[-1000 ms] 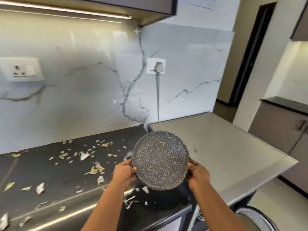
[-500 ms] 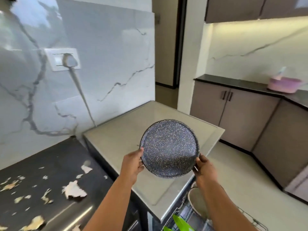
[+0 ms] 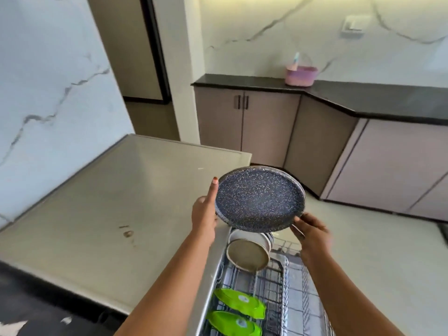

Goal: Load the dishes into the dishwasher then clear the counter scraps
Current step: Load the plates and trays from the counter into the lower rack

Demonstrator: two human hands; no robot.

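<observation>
Both forearms bare, no sleeves; left hand (image 3: 204, 214), right hand (image 3: 312, 235) w/o gloves, jewellery.

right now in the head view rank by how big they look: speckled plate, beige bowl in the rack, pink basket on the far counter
1. speckled plate
2. beige bowl
3. pink basket, though it is much farther away, so its true size is unsure

1 head view — looking forward and down, close over dishwasher rack (image 3: 274, 294).
</observation>
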